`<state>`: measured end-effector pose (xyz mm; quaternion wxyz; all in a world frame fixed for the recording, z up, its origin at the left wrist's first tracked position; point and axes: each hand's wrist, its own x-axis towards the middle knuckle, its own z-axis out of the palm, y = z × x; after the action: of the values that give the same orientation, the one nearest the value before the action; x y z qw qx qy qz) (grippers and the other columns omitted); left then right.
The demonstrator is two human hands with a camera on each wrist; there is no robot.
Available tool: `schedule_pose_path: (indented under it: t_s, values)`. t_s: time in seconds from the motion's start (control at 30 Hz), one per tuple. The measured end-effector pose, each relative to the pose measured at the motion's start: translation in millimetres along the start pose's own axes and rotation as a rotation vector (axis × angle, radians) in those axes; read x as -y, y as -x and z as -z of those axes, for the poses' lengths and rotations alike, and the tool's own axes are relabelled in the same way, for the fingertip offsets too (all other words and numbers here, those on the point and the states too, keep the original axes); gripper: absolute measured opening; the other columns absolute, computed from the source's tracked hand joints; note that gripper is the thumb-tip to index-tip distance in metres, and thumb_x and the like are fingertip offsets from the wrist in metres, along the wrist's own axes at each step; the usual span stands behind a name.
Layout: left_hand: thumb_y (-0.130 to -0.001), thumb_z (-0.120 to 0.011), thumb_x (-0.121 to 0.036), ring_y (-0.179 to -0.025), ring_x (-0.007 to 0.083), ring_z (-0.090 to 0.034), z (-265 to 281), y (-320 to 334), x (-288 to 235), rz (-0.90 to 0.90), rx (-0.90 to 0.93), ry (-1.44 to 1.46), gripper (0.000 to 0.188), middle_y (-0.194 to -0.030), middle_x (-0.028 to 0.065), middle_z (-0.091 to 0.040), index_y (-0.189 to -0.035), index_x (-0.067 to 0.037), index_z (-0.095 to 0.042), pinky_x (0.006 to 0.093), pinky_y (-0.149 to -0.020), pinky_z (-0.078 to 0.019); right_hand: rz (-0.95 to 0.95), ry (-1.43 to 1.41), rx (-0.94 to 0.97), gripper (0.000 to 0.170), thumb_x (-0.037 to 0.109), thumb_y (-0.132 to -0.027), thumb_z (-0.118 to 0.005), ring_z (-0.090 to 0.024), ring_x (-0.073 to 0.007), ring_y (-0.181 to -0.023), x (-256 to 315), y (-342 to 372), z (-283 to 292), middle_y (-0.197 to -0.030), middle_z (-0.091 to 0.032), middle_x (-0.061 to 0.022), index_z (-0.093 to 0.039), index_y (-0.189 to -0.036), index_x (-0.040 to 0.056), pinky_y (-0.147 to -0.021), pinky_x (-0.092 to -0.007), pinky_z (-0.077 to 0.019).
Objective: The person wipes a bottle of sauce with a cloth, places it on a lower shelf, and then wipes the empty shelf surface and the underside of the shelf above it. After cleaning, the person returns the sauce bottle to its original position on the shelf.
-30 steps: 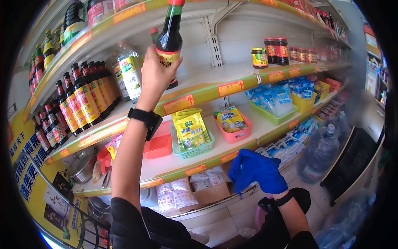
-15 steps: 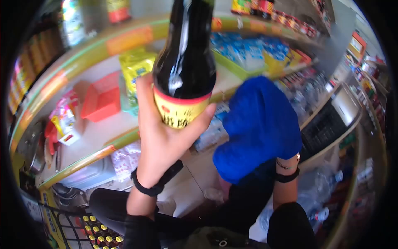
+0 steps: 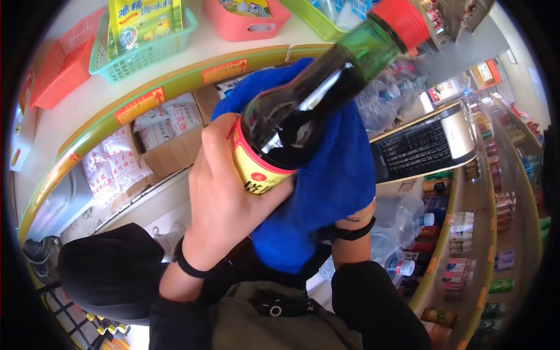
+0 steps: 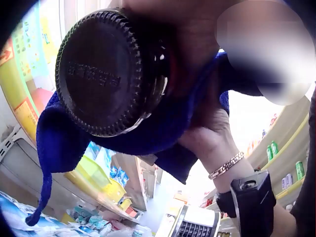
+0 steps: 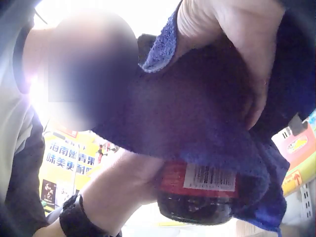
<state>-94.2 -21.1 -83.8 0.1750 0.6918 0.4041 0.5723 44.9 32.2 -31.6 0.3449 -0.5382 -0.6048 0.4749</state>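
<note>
"Bottle of dark liquid [image 3: 309, 108]: where is it now?" asks the first speaker.

"Mid-view, tilted, its red cap [image 3: 401, 24] aimed between one and two o'clock," says the second. "The left hand [image 3: 219, 198] grips it low, fingers and thumb curled round the yellow label [image 3: 259, 178]."

"What changed?"

"Half a second ago it stood more upright, with the blue cloth [image 3: 332, 175] off at its four o'clock. Now it slants across the cloth, which also overlaps its side in the right wrist view. For the work in hand, bottle and cloth seem to have been brought together."

"And the right hand [image 5: 237, 39]?"

"Between one and two o'clock in its own wrist view. Cloth hides much of it, so whether that grip is spread or pinching cannot be told."

"What lies around?"

"In the head view, a teal basket [image 3: 143, 52] of yellow packets between ten and eleven o'clock, a pink basket [image 3: 248, 26] nearer twelve, both on a shelf [image 3: 208, 51]. Clear plastic bottles [image 3: 402, 211] gather near four."

"Anything in the way?"

"The left hand covers part of the label, and the person's dark-clad knee [image 3: 111, 271] at eight o'clock probably limits room on that side."
</note>
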Motion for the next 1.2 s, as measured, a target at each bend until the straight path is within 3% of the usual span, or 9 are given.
schedule_pose_path:
  t_s: [0.17,0.23,0.27,0.33,0.83,0.9,1.03,1.13,1.2]
  values:
    - [-0.070,-0.066,-0.015,-0.082,0.0388,-0.056,4,9,-2,0.113,0.076,0.033,0.054,-0.094,0.0215,-0.053,-0.113,0.003,-0.039,0.0377,-0.067,-0.0467,-0.005,-0.069,-0.035,0.046,0.038,-0.092,-0.034,-0.057,-0.0232,-0.092,-3,39,-28,-0.103,-0.054,-0.0144,-0.046,-0.115,0.0007,-0.081,-0.0395,-0.0465]
    - [-0.071,-0.065,-0.013,-0.082,0.0391,-0.056,-3,13,6,0.112,0.049,0.067,0.052,-0.093,0.0219,-0.054,-0.113,0.003,-0.040,0.0375,-0.067,-0.0467,-0.002,-0.095,-0.042,0.046,0.038,-0.092,-0.034,-0.057,-0.0233,-0.092,-7,-4,-26,-0.103,-0.054,-0.0143,-0.046,-0.115,0.0007,-0.081,-0.0395,-0.0465]
    - [-0.071,-0.064,-0.011,-0.082,0.0393,-0.056,-5,15,9,0.101,0.031,0.098,0.049,-0.093,0.0223,-0.054,-0.112,0.003,-0.040,0.0372,-0.067,-0.0467,-0.001,-0.109,-0.048,0.046,0.038,-0.092,-0.033,-0.057,-0.0233,-0.092,2,49,-38,-0.103,-0.054,-0.0143,-0.046,-0.115,0.0007,-0.081,-0.0395,-0.0465]
    - [-0.070,-0.064,-0.012,-0.080,0.0383,-0.056,-4,12,9,0.099,0.026,0.101,0.048,-0.090,0.0214,-0.054,-0.110,0.003,-0.041,0.0368,-0.067,-0.0466,0.003,-0.140,-0.064,0.046,0.038,-0.092,-0.033,-0.057,-0.0233,-0.092,-12,8,-42,-0.103,-0.054,-0.0143,-0.046,-0.115,0.0007,-0.082,-0.0395,-0.0464]
    - [-0.065,-0.073,-0.019,-0.079,0.0364,-0.058,-2,6,6,0.034,0.004,0.139,0.053,-0.086,0.0200,-0.056,-0.106,0.001,-0.044,0.0374,-0.066,-0.0468,0.157,-0.399,-0.249,0.045,0.038,-0.092,-0.033,-0.057,-0.0234,-0.094,-8,21,-41,-0.105,-0.054,-0.0143,-0.046,-0.115,0.0008,-0.083,-0.0396,-0.0461]
    - [-0.055,-0.079,-0.015,-0.096,0.0242,-0.052,-2,9,9,0.120,0.211,0.172,0.074,-0.109,0.0144,-0.044,-0.116,0.002,-0.040,0.0349,-0.080,-0.0425,0.176,-0.436,-0.270,0.045,0.038,-0.092,-0.033,-0.057,-0.0234,-0.094,-7,24,-40,-0.105,-0.054,-0.0143,-0.046,-0.115,0.0008,-0.083,-0.0396,-0.0460]
    - [-0.056,-0.078,-0.014,-0.094,0.0257,-0.053,-1,7,9,0.271,0.210,0.410,0.060,-0.109,0.0150,-0.044,-0.106,0.001,-0.049,0.0343,-0.080,-0.0421,0.205,-0.517,-0.311,0.045,0.037,-0.092,-0.033,-0.056,-0.0234,-0.095,-3,37,-29,-0.105,-0.054,-0.0143,-0.046,-0.115,0.0008,-0.083,-0.0396,-0.0459]
    - [-0.057,-0.078,-0.016,-0.095,0.0246,-0.051,2,4,17,0.187,0.344,0.422,0.058,-0.110,0.0152,-0.043,-0.105,0.002,-0.051,0.0333,-0.082,-0.0410,0.233,-0.576,-0.332,0.045,0.037,-0.092,-0.033,-0.056,-0.0234,-0.095,0,48,-25,-0.105,-0.054,-0.0143,-0.046,-0.116,0.0008,-0.083,-0.0396,-0.0459]
    - [-0.057,-0.079,-0.017,-0.098,0.0220,-0.047,7,0,18,-0.077,0.441,0.311,0.068,-0.110,0.0138,-0.042,-0.113,0.003,-0.045,0.0328,-0.085,-0.0395,0.249,-0.616,-0.346,0.045,0.037,-0.092,-0.033,-0.056,-0.0234,-0.095,-1,59,-29,-0.106,-0.054,-0.0143,-0.046,-0.116,0.0008,-0.083,-0.0396,-0.0458]
